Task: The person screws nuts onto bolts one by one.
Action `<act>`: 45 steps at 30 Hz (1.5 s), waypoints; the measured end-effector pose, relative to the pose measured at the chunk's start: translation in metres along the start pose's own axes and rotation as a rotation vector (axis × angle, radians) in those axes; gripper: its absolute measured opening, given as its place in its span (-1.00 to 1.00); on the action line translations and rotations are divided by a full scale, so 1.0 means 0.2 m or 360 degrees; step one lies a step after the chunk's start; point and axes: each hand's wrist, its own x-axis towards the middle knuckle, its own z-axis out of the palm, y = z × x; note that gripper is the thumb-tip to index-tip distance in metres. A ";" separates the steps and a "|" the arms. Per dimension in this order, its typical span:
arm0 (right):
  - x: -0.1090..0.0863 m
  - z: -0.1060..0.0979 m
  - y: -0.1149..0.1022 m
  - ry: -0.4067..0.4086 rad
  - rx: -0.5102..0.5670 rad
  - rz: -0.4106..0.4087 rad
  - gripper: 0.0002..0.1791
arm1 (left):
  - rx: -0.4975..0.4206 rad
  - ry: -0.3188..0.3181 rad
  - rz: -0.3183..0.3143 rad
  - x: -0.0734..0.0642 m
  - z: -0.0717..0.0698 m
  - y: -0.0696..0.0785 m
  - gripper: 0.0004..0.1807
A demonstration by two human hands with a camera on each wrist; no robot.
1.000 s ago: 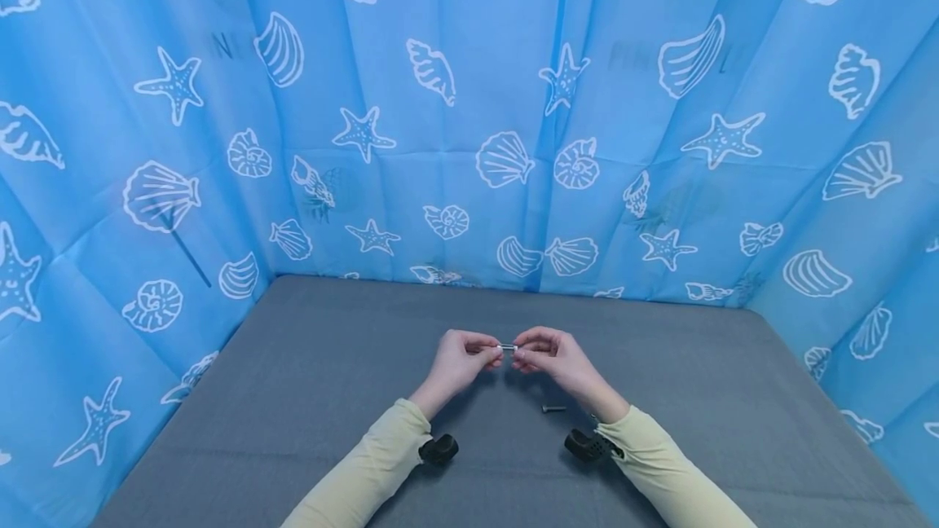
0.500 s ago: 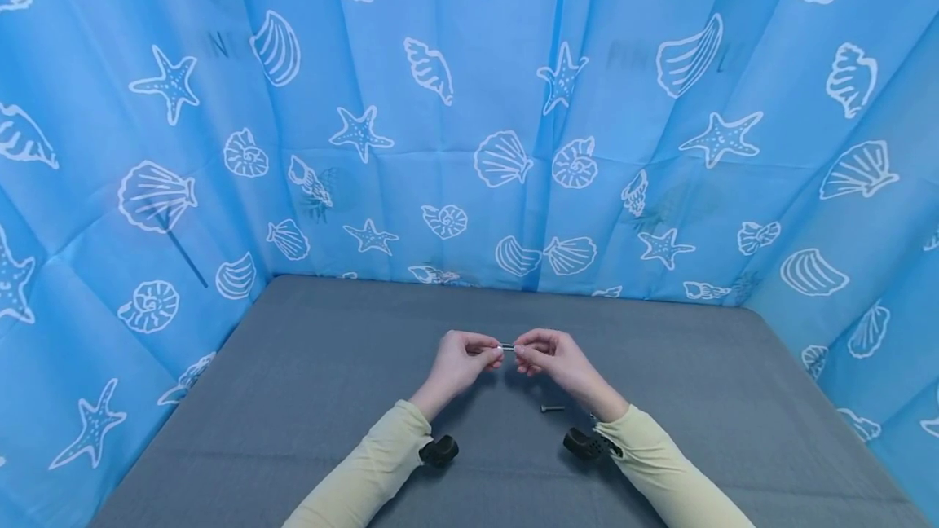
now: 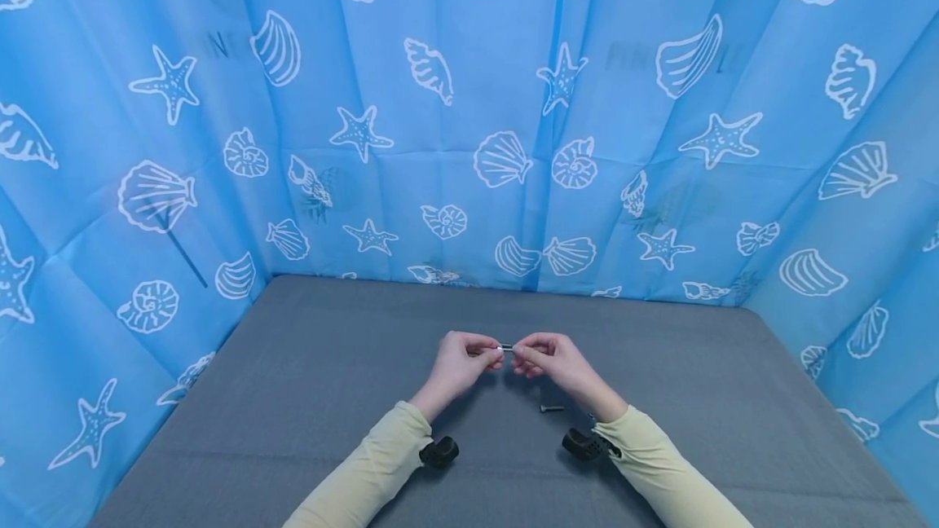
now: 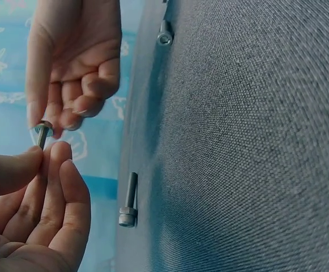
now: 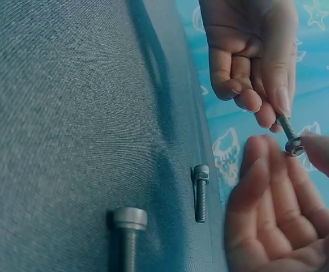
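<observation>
Edging slightly leftward since the first head frame, the right hand [image 3: 561,361] is covering more of the held bolt [image 3: 507,348], so a shorter stretch is showing, while the left hand [image 3: 458,361] is keeping almost the same place. In the head view the held bolt is lying above the desk [image 3: 330,365], just below and right of the middle of the frame, its long axis running roughly left to right. Its wider, ringed end is pointing toward the right hand and its shaft is running into the left; whether that ring is a head or a nut, I cannot tell.

The left thumb and forefinger are pinching the shaft; the right thumb and forefinger are pinching the ringed end. The remaining fingers of both hands are curving loosely.

A second bolt [image 3: 552,408] is lying on the desk at lower right of centre, its head pointing left, with a nut sitting near the head. A third bolt [image 5: 130,218] is lying at the bottom of the right wrist view, its head pointing up the frame.

Pale sleeves [image 3: 359,463] are covering the forearms, and a black device [image 3: 438,451] is sitting at the left cuff. Behind, a blue curtain [image 3: 455,15] with white shells is hanging.
</observation>
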 end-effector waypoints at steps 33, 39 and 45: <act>0.00 0.03 0.02 -0.0056 -0.0009 0.0039 -0.53 | -0.0022 0.0017 0.0017 0.00 -0.01 -0.04 -0.90; 0.01 0.03 0.01 -0.0022 0.0078 -0.0043 -0.59 | -0.0035 0.0026 0.0019 0.00 -0.01 -0.05 -0.86; 0.01 0.03 0.01 0.0022 0.0003 -0.0046 -0.61 | -0.0016 0.0017 0.0024 0.00 0.00 -0.05 -0.88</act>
